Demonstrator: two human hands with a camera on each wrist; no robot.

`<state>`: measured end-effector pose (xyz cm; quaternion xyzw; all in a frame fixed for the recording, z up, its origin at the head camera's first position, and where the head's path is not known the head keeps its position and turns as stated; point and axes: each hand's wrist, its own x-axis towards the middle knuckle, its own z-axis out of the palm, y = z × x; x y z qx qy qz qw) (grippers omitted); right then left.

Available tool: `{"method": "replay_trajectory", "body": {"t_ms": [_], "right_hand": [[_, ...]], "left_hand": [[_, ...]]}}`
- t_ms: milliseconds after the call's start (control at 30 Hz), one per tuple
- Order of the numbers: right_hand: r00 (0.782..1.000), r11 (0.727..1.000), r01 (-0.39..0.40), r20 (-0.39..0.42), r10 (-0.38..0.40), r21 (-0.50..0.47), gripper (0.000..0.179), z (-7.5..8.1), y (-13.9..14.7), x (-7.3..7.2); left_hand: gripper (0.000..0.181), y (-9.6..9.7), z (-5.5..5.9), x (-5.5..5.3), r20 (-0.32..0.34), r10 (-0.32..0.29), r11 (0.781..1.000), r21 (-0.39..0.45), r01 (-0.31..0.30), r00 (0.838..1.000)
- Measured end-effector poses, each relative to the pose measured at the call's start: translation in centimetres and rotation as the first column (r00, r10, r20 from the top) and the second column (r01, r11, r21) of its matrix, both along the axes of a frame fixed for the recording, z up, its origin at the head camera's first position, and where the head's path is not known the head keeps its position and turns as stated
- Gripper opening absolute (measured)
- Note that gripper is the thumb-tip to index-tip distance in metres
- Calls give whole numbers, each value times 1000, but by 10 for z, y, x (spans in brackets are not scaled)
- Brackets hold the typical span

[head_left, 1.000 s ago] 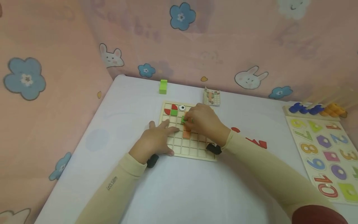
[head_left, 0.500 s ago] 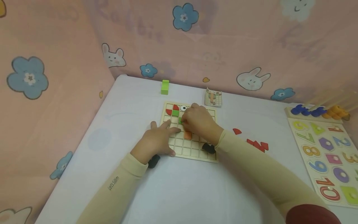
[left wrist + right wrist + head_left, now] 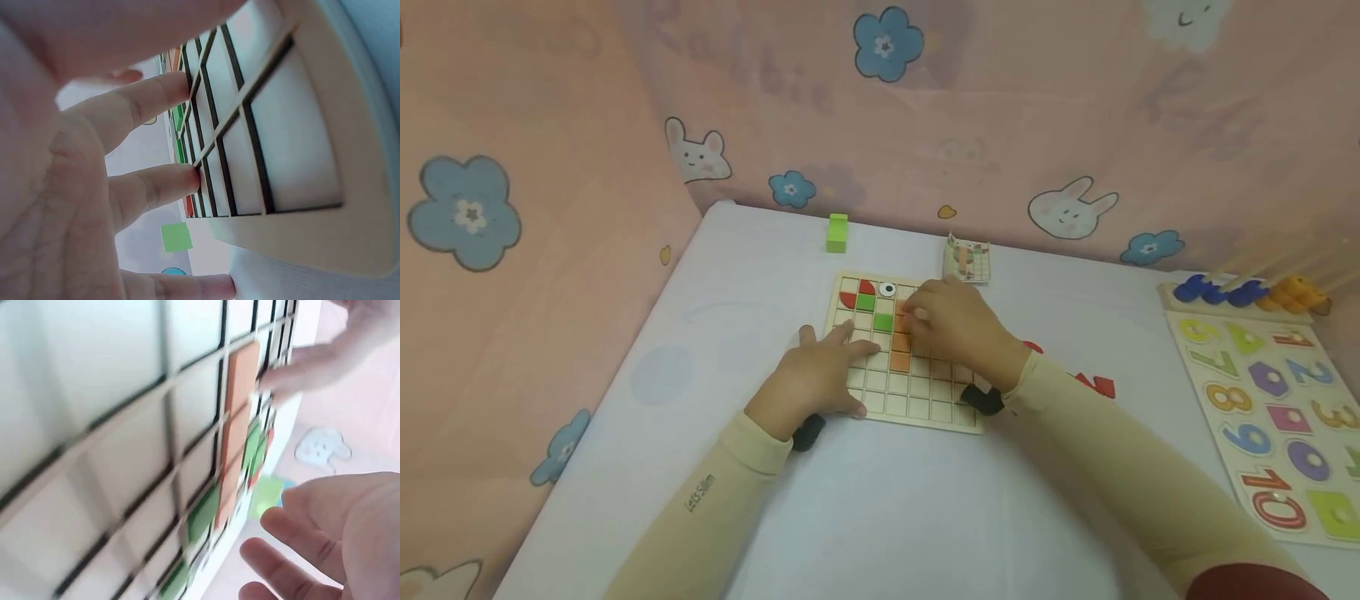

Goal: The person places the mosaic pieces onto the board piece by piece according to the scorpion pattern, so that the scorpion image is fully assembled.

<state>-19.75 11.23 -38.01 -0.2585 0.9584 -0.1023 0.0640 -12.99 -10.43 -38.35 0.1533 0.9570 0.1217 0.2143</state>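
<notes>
A wooden grid board lies on the white table. My left hand has its fingers spread over the board's left side, the thumb at the near left corner. In the left wrist view, two fingertips touch the grid. My right hand hovers by the board's upper right part. Its fingers are loosely bent around nothing in the right wrist view. A green square tile sits beside a column of orange tiles. Another green tile, red quarter-round tiles and an eye tile occupy far cells.
Several loose red pieces lie right of the board, partly behind the right sleeve. A pattern card stands behind the board, a green block at the back left. A number puzzle board with pegs is at the far right.
The right hand has let go of the green square tile, which now lies in its cell left of the orange column. That hand has drawn back slightly to the right. The left hand stays put.
</notes>
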Motion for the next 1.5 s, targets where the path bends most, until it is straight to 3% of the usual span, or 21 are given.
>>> {"method": "replay_trajectory", "body": {"t_ms": [233,467,667,767,967,1233,1500], "right_hand": [[975,979,205,83,-206,20,30,2,63,13],[943,954,298,145,-299,29,30,1,117,30],[892,916,394,207,-402,80,37,-6,142,40],[877,905,418,222,-426,85,39,-8,143,43],[899,918,391,187,-397,71,37,-13,138,44],[967,963,243,47,-250,119,27,-18,139,45],[987,979,159,-15,-158,127,32,-18,143,48]], "left_hand": [[93,0,-2,1,6,28,999,24,-28,1000],[93,-1,-2,2,10,36,999,30,-36,999],[93,-1,-2,1,10,39,999,29,-39,999],[93,-2,-3,1,12,41,999,31,-41,999],[93,-2,-5,0,11,40,999,34,-40,999],[93,0,-2,2,15,34,999,32,-35,999],[92,3,1,2,5,35,999,40,-35,999]]}}
